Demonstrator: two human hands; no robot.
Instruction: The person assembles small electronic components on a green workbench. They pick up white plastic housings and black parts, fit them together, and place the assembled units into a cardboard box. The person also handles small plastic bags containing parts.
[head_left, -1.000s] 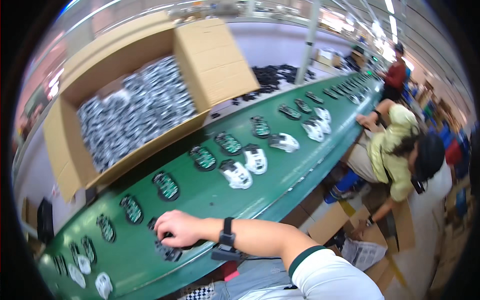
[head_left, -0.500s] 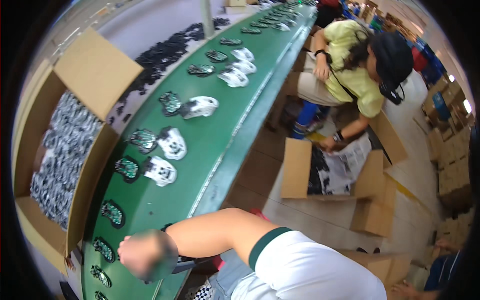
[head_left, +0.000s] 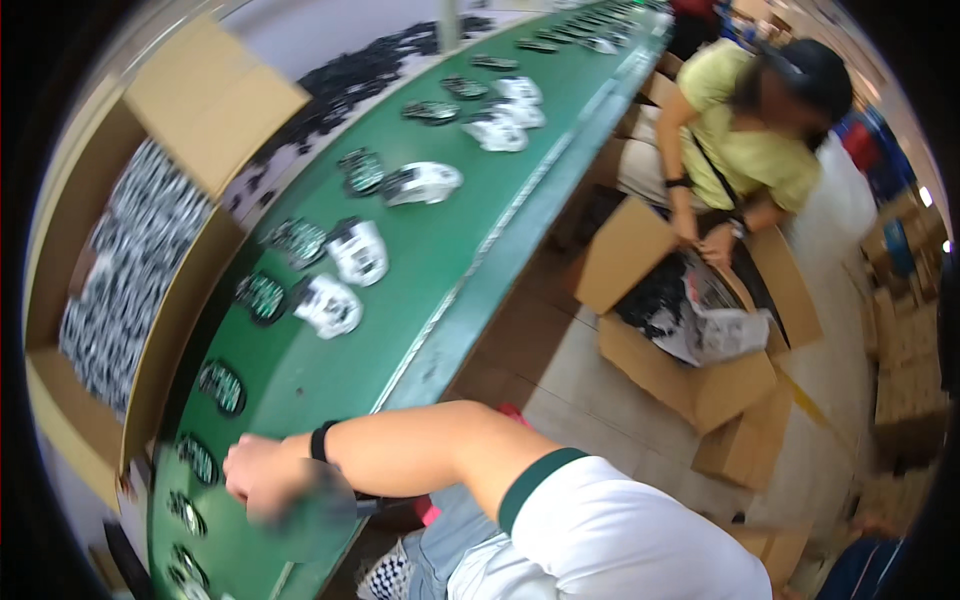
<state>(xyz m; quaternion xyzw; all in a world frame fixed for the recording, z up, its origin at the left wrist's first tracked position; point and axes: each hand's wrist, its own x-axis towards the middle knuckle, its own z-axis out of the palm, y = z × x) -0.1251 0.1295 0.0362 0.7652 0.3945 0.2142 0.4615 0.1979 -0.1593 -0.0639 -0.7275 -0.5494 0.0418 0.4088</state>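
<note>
Hanging, fingers curled, right hand [head_left: 268,472] over green belt [head_left: 430,255]; blur hides underside, no telling whether anything gripped. Dark circuit assembly [head_left: 197,459] beside fingertips, in row, spaced likely against overlap. Beyond, cardboard box [head_left: 182,325], flap outward, leaving grey parts [head_left: 138,275] reachable.

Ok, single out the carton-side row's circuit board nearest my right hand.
The board immediately left of your right hand; the one above it in the picture and the one below both lie farther off.
</note>
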